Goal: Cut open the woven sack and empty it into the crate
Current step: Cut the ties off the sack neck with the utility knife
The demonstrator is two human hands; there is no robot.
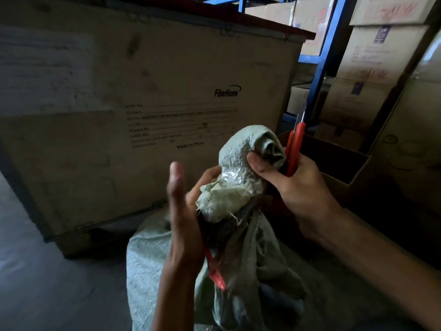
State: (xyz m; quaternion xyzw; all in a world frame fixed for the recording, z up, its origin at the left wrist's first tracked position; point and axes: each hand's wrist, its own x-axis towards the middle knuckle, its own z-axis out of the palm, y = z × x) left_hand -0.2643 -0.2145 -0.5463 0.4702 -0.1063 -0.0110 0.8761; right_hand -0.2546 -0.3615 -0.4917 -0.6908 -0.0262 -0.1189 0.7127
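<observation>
A pale green woven sack (152, 266) stands on the floor in front of me, its neck bunched up between my hands. My right hand (296, 187) grips the top fold of the neck and also holds red-handled scissors (294, 144), blades pointing up. My left hand (183, 211) presses against the left side of the neck, fingers straight, thumb side toward me. A red strip (216, 273) hangs from the neck below my left palm. A big plywood crate (119, 103) printed "FiberHome" stands right behind the sack.
An open brown cardboard box (341, 161) sits to the right behind my right hand. Blue metal shelving (319, 68) stacked with cartons (381, 56) fills the back right. Grey concrete floor (47, 283) lies to the left.
</observation>
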